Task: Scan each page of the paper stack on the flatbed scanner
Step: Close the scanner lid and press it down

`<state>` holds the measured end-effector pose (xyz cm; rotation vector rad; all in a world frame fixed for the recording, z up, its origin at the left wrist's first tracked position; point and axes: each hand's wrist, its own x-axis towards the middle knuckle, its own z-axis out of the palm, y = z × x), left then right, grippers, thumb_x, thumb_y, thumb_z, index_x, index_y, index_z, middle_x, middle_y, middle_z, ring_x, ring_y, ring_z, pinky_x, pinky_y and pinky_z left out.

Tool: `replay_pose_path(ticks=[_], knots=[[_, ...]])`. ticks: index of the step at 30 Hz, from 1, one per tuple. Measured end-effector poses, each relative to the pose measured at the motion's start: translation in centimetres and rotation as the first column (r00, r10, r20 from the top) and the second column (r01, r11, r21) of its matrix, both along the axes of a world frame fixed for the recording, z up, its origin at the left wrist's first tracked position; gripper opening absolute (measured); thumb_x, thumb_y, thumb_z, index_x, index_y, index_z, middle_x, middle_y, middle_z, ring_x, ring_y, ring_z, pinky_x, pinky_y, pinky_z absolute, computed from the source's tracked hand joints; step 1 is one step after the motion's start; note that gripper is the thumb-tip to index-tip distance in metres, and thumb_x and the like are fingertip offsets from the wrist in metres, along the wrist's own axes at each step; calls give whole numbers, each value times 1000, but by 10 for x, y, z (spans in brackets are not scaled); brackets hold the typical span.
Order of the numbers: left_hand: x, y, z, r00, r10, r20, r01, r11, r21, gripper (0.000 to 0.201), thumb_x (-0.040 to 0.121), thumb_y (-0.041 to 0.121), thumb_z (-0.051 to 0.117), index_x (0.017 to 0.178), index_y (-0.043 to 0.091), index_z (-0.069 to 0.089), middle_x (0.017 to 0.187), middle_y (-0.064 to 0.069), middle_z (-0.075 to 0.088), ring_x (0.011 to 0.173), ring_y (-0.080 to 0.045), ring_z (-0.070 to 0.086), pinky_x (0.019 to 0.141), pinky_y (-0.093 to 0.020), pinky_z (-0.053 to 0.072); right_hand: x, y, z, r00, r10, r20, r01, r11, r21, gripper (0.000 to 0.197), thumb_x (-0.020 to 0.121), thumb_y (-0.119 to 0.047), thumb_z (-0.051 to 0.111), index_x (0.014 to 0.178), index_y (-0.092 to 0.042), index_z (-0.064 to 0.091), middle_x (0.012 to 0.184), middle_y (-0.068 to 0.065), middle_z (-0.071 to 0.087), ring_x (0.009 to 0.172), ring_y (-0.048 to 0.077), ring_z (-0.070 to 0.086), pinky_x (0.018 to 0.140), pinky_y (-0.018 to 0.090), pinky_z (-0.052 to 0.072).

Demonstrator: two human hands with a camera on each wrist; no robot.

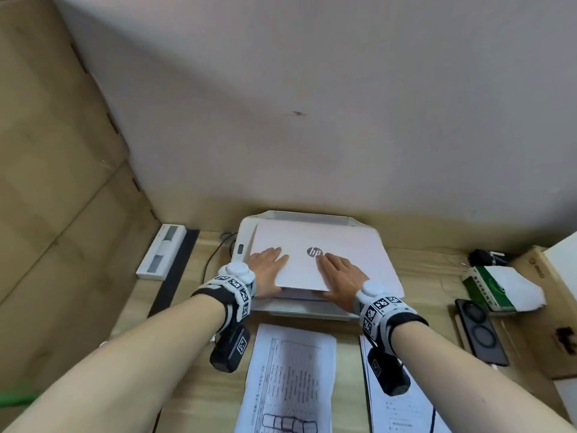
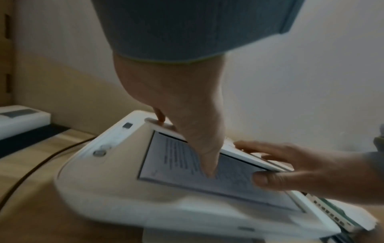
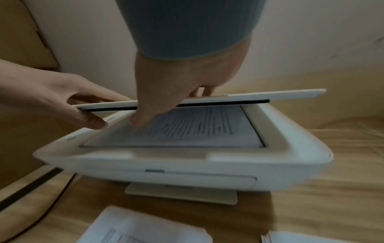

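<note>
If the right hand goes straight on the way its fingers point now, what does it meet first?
Probably the hp logo on the scanner lid: the right hand points along the lid toward it. Beyond that comes the wall, though depth is unclear.

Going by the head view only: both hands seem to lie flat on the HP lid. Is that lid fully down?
Observer: No. The right wrist view shows the scanner lid raised off the scanner, with a gap beneath.
Reviewer: Anything on the glass?
Observer: Yes, a printed page lies flat there, lines of print showing.
Reviewer: How do the hands hold the lid?
Observer: The left hand and right hand each have fingers on top and the thumb under the front edge.
</note>
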<state>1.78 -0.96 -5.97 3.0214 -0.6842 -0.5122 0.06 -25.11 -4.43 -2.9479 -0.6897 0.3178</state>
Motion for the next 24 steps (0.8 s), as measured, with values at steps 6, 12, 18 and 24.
replay_pose_path(ticks=[6,12,18,24], knots=[[-28,8,-46,991,37,-129,-49,995,-85,80,94,60,41,156,21,8,163,-5,-7,150,-22,-4,121,-43,12,-19,0,-44,997,7,-77,-4,999,38,64,91,-73,41,129,-21,36,142,4,36,127,28,39,101,44,41],[-49,34,-49,972,235,20,-227,955,-190,61,102,34,37,155,15,14,164,-4,3,150,-19,3,121,-40,13,-1,19,-58,999,26,-35,-23,998,63,68,103,-57,25,156,-15,14,167,9,8,153,28,11,122,42,20],[-70,78,-60,884,462,-76,-466,855,-229,62,103,32,26,156,11,2,164,-4,-2,150,-17,1,122,-41,12,18,74,-73,997,61,-43,-57,995,85,69,105,-50,23,159,-12,6,168,11,0,155,27,1,124,41,7],[-75,88,-78,809,561,-177,-585,736,-340,58,100,44,14,149,15,23,157,-4,28,143,-23,30,115,-45,30,23,96,-92,1000,28,2,-28,995,95,70,102,-50,17,160,-14,1,168,7,-6,155,23,-6,124,41,0]])
